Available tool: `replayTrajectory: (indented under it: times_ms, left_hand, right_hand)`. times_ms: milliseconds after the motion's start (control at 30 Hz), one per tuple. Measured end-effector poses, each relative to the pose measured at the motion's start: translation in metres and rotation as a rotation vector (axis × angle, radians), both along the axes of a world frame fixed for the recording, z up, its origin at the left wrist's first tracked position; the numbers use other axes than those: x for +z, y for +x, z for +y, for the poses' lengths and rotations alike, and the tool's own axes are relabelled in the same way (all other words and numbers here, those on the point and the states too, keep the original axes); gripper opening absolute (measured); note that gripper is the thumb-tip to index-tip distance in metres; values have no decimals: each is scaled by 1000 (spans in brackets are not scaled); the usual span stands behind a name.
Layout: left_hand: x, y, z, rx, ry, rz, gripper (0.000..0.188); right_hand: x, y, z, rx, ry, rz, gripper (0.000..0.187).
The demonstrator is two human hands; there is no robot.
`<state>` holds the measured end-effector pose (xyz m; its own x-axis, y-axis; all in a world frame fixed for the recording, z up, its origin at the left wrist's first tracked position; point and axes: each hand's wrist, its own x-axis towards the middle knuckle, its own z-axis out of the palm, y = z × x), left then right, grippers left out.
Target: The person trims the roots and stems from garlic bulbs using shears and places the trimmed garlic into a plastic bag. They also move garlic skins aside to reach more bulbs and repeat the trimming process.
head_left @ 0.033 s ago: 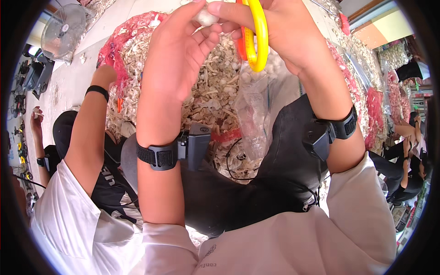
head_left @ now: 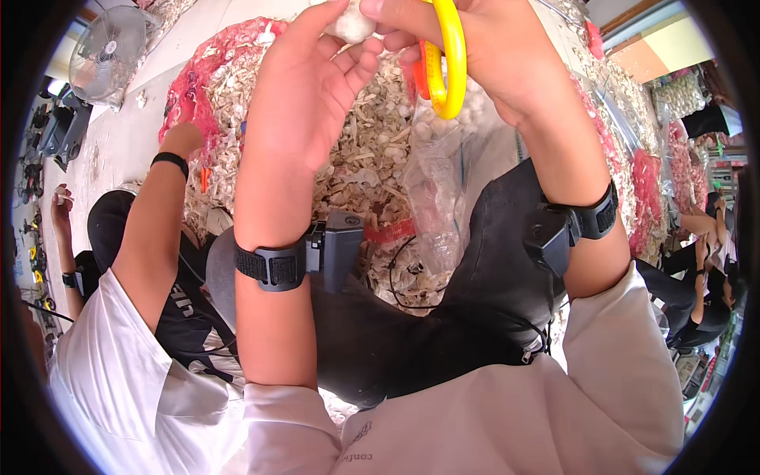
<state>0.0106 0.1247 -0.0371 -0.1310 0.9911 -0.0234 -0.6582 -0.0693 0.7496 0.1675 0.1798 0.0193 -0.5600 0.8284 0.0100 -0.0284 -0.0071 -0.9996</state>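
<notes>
At the top edge, my left hand [head_left: 305,99] pinches a whitish garlic bulb [head_left: 353,27] between thumb and fingers. My right hand [head_left: 507,59] is closed round a tool with a yellow loop handle [head_left: 454,59] and an orange part [head_left: 421,73]; its working end is out of sight. The right thumb reaches the bulb's side. Beneath both hands spreads a heap of dry garlic skins and stalks [head_left: 368,170]. A clear plastic bag [head_left: 435,170] of pale bulbs sits below my right hand.
Red mesh sacking [head_left: 190,95] borders the heap at left, where a co-worker's hand [head_left: 184,138] reaches in. A fan [head_left: 107,55] stands at far left. More red mesh sacks [head_left: 647,198] and seated people are at right. A black cable [head_left: 393,273] loops by my legs.
The bulb shows slightly more between my fingers, and the yellow handle has shifted up a little. The co-worker's hand at left has moved slightly upward.
</notes>
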Motion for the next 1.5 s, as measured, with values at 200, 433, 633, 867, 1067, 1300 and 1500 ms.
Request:
replayTrajectory:
  times_ms: [200, 433, 633, 867, 1067, 1300, 1500]
  left_hand:
    - [-11, 24, -11, 22, -87, 92, 25]
    - [-30, 98, -41, -283, -128, 895, 28]
    - [-78, 145, -48, -394, 89, 1229, 27]
    - [-80, 116, -29, -126, 44, 1121, 14]
    - [-60, 94, -32, -124, -109, 847, 10]
    - [-36, 82, -33, -105, -272, 614, 9]
    - [-5, 45, -25, 248, -144, 747, 15]
  right_hand:
    - [10, 32, -13, -30, 115, 50, 33]
    - [7, 58, -24, -241, 249, 13, 36]
    - [0, 83, -10, -342, 316, -5, 34]
    - [-19, 113, -5, -418, 554, -100, 48]
    - [-23, 126, -15, -440, 683, -347, 62]
    - [-13, 132, -17, -444, 941, -162, 48]
    - [-1, 100, -18, -342, 705, -139, 69]
